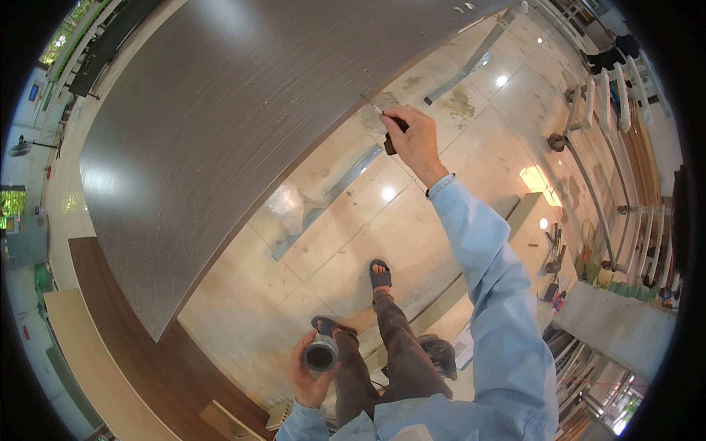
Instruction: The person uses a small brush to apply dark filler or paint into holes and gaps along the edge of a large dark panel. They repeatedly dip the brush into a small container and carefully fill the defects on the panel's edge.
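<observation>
A large dark grey-brown board [235,103] with fine streaks across its face fills the upper left. At its right-hand edge, my right hand [419,143] grips a thin, dark-handled tool [396,134] that looks like a small brush. The tool's tip meets or nearly meets the board's edge; I cannot tell whether it touches. Low in front of my body, the fingers of my left hand [305,378] are wrapped round a small round can [321,356]. Its top is uncovered and the inside looks dark.
Under the board lie brown and pale panels [140,323]. Grey strips [338,192] and clear plastic [287,206] rest on the tiled floor [346,242] beside my sandalled feet. White-barred racks [625,95] stand to the right, near several hand tools [553,257]. A dark bag [438,356] sits by my legs.
</observation>
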The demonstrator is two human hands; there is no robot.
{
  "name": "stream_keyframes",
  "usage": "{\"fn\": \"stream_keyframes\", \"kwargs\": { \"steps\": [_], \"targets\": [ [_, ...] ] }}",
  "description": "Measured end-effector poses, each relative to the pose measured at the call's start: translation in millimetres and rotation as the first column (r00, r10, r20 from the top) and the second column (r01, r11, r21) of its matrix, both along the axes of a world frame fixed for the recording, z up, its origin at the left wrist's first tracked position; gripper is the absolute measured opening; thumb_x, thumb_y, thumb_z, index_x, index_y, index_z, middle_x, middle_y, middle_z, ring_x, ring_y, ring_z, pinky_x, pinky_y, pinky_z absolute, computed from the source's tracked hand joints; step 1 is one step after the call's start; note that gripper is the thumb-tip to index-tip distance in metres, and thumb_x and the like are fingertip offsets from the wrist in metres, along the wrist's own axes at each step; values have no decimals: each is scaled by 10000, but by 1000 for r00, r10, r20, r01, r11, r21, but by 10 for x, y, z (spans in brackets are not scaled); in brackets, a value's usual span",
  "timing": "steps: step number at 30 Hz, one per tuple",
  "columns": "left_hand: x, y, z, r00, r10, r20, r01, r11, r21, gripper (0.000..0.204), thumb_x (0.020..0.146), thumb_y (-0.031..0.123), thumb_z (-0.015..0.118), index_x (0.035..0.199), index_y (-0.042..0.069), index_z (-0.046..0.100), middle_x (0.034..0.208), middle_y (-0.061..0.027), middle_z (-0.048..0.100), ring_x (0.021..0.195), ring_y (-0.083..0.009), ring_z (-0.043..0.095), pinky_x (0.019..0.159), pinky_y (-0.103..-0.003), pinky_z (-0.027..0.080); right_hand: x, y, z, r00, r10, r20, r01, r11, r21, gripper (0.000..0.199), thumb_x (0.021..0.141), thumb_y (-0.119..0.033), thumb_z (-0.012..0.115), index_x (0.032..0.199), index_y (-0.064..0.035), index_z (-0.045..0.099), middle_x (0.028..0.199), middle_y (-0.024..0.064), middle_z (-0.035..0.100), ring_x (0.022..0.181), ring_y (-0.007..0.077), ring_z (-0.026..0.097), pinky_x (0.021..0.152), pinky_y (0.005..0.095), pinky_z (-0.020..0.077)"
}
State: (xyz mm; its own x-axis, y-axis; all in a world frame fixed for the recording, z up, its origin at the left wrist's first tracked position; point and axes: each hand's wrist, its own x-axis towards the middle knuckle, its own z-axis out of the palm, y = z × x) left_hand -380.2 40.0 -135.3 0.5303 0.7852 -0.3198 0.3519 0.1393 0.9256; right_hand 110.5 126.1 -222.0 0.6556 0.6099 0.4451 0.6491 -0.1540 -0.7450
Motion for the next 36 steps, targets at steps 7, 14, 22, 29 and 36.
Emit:
{"fn": "stream_keyframes", "kwargs": {
  "steps": [7,14,22,29,36],
  "targets": [
    [275,28,6,1000,2,-7,-2,1000,-26,770,711,-2,882,1408,-4,556,1435,-186,603,1306,-288,599,1111,-410,484,970,-63,66,923,-376,-77,378,926,10,172,896,-155,729,973,-10,780,870,180,771,787,312,761,738,372,573],
    [669,98,44,994,-105,-13,105,994,-5,830,734,57,902,1461,-30,512,1482,-196,572,1298,-269,603,1102,-393,493,1260,-182,-159,968,-242,-68,241,970,-23,175,906,-194,742,980,-46,801,855,147,779,808,263,755,761,353,567],
    [908,199,57,994,-103,-23,103,995,4,840,725,20,907,1464,-23,512,1497,-192,559,1314,-263,593,1112,-392,489,2822,-377,127,707,-702,-81,706,707,42,221,888,-251,765,965,-48,809,884,142,785,823,283,755,796,378,568],
    [928,245,44,998,-67,-13,67,998,-15,805,727,-16,898,1441,-27,528,1453,-203,589,1316,-298,608,1121,-421,491,2965,216,486,797,-598,-86,597,757,264,190,893,-165,778,1016,-20,775,906,135,784,820,261,746,794,379,567],
    [850,185,22,999,-22,-38,21,999,-42,826,721,-17,888,1461,-15,521,1473,-173,579,1305,-260,603,1108,-396,492,2711,550,353,861,-474,184,447,878,168,150,875,-83,766,1007,-14,754,979,162,719,903,327,703,845,406,534]
  ]
}}
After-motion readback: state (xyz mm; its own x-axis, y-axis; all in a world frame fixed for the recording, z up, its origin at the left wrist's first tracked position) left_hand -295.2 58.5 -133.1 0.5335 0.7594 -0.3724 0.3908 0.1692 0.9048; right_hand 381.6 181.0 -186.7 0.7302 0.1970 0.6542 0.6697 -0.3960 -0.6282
